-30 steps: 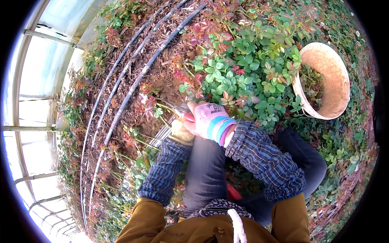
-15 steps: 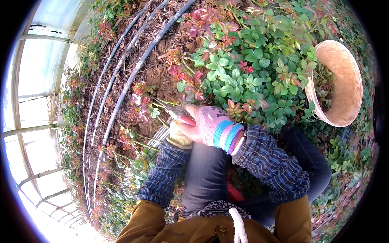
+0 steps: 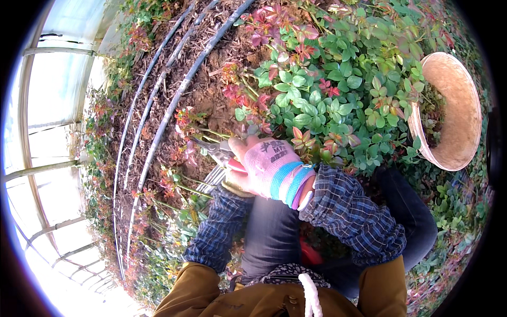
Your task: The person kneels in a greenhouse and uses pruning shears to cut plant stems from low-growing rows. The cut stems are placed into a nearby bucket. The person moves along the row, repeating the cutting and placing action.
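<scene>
My right hand (image 3: 266,162), in a pink glove with a blue-striped cuff, is closed around pruning shears (image 3: 221,153) with a red handle. Their grey metal end points left, among thin green stems (image 3: 214,135) with reddish young leaves. Beneath it lies my left hand (image 3: 238,188) in a yellowish glove, mostly covered by the right, so its fingers are hidden. A grey-and-white ribbed thing (image 3: 211,178) sticks out beside the left hand; its kind is unclear. Both hands are just above my bent knee, at the edge of the leafy, rose-like plants (image 3: 317,105).
A round, tan-lined bucket (image 3: 455,121) stands tilted among the plants at right, with cut greenery inside. Long grey hoses (image 3: 174,100) run along the mulched soil at left. Beyond them rises a greenhouse wall (image 3: 50,105) of sheeting and ribs.
My right hand has turned slightly, showing more of its back, and the shears have shifted a little down. The surroundings have slid slightly right in the view.
</scene>
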Available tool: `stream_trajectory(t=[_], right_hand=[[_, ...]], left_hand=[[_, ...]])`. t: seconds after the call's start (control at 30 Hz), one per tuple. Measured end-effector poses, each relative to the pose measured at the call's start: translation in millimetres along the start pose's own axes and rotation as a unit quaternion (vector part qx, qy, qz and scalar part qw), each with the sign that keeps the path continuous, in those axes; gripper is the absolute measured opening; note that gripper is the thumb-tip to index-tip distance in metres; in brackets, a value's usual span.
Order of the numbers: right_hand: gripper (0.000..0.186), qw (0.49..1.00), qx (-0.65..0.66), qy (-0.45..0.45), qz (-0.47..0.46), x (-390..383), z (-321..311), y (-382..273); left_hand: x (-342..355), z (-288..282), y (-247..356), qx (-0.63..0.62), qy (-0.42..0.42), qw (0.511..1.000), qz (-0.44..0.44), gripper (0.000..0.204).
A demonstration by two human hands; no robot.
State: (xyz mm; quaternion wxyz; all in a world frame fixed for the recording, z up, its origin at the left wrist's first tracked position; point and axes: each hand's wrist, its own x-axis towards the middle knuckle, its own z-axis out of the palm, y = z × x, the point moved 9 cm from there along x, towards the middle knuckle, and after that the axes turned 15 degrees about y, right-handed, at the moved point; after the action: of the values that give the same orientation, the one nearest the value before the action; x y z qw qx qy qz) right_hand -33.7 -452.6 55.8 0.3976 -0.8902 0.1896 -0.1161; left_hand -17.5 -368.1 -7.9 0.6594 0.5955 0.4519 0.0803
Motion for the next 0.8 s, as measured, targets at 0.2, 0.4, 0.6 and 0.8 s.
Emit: stream_trajectory(t=[0.2, 0.4, 0.6, 0.8], right_hand=[[0.051, 0.998, 0.048, -0.002, 0.030, -2, 1, 7], [0.052, 0.980, 0.111, -0.105, 0.125, 4, 2, 22], [0.054, 0.968, 0.138, -0.160, 0.136, 9, 14, 43], [0.052, 0.957, 0.158, -0.202, 0.139, 10, 21, 35]], left_hand=[[-4, 6, -7, 0.010, -0.008, 1.000, 0.014, 0.048], [12, 7, -11, 0.101, -0.021, 0.992, 0.078, 0.047], [56, 37, -50, 0.194, -0.270, 0.943, 0.025, 0.045], [70, 19, -91, 0.018, -0.640, 0.682, -0.353, 0.036]])
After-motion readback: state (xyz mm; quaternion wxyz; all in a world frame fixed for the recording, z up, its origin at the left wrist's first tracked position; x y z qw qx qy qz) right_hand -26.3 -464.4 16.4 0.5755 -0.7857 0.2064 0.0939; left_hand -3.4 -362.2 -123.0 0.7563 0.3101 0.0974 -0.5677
